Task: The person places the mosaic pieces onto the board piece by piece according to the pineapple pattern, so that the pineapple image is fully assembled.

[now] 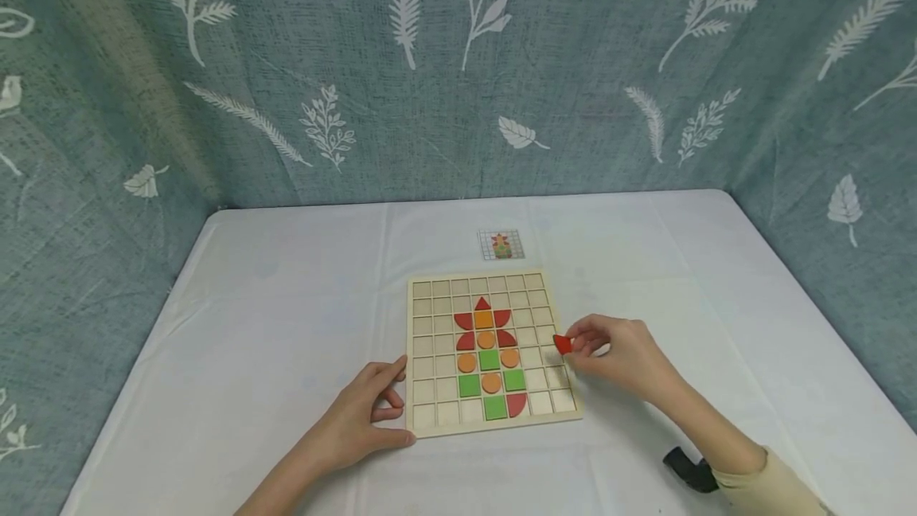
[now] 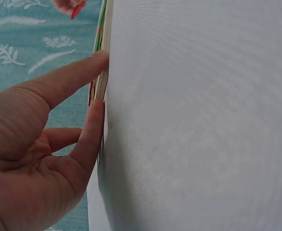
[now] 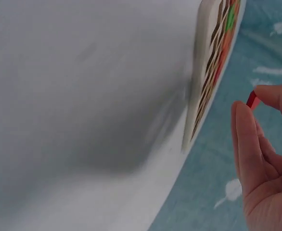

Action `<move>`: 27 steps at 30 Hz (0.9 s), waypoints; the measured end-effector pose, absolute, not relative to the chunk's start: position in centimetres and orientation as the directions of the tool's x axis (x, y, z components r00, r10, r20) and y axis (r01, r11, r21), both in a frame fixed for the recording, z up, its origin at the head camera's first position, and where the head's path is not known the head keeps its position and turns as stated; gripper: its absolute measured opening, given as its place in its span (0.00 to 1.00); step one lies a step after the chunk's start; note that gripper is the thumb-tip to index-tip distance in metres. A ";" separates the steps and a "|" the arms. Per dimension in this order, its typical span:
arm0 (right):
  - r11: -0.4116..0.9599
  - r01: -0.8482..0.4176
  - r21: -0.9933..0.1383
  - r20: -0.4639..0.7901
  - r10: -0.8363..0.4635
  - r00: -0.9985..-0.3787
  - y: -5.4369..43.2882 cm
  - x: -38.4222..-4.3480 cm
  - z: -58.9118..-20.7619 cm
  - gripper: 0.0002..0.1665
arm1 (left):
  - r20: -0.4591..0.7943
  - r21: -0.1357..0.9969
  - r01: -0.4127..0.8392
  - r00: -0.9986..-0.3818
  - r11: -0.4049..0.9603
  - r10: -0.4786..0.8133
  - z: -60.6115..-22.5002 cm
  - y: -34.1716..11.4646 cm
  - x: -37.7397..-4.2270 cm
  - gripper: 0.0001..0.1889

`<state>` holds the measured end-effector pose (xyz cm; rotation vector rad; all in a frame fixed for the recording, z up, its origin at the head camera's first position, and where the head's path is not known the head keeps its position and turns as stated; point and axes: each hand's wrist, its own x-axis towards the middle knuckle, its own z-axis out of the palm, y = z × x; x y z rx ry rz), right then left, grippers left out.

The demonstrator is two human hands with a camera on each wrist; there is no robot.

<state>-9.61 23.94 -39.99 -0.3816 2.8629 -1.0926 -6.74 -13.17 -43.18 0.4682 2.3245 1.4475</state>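
A wooden grid board (image 1: 438, 373) lies on the table with flat colored pieces in its middle columns: red quarter-circles, a red triangle (image 1: 482, 304), an orange square (image 1: 484, 318), orange circles and green squares (image 1: 495, 407). My left hand (image 1: 358, 416) touches the board's left edge with its extended thumb and index finger. Between thumb and fingertips, my right hand (image 1: 623, 353) pinches a small red piece (image 1: 563, 344) over the board's right edge. In the right wrist view that red piece (image 3: 252, 100) shows mostly edge-on, apart from the board (image 3: 201, 72).
A small card (image 1: 501, 245) with a similar colored pattern on a grid lies behind the board. By the right sleeve (image 1: 770, 488) is a black object (image 1: 691, 471), partly covered. White cloth (image 1: 301, 301) covers the table, and a leaf-patterned curtain (image 1: 430, 134) hangs around it.
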 end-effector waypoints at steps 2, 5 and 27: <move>0.697 -0.253 -0.671 0.040 -0.307 -0.951 22.7 -9.7 -40.0 0.11 | -0.131 0.901 0.085 -0.881 0.425 0.454 -43.1 -13.1 -6.7 0.51; 0.656 -0.306 -0.690 0.037 -0.390 -0.920 20.8 -9.7 -40.0 0.11 | -0.134 0.900 0.081 -0.883 0.428 0.450 -43.2 -13.2 -6.7 0.51; 0.594 -0.552 -0.585 0.005 -0.678 -0.735 13.6 -8.9 -41.2 0.09 | -0.127 0.898 0.095 -0.879 0.429 0.460 -43.5 -13.3 -6.8 0.50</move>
